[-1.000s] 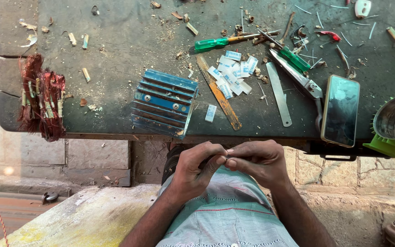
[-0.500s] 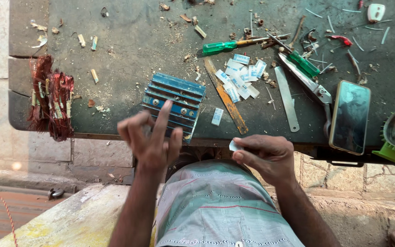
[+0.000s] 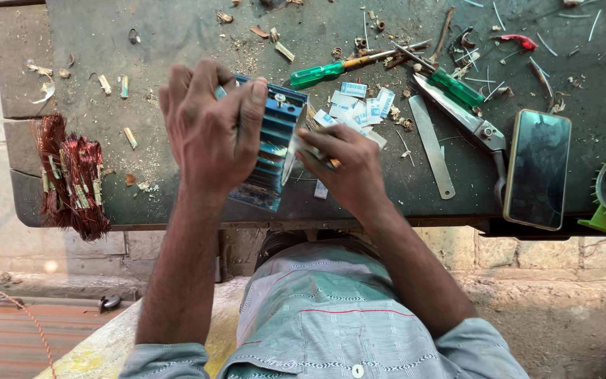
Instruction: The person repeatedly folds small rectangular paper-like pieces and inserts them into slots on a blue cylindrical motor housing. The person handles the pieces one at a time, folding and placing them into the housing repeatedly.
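- The dark workbench (image 3: 177,42) holds everything.
- The blue ribbed metal block (image 3: 271,151) stands tilted near the front edge. It looks heavy, stiff and hard, so it is best held by its sides.
- The left hand (image 3: 212,130) curls over the block, fingers clamped on its top.
- The right hand (image 3: 341,165) pinches a small pale strip (image 3: 290,158), maybe paper, against the block's slots.
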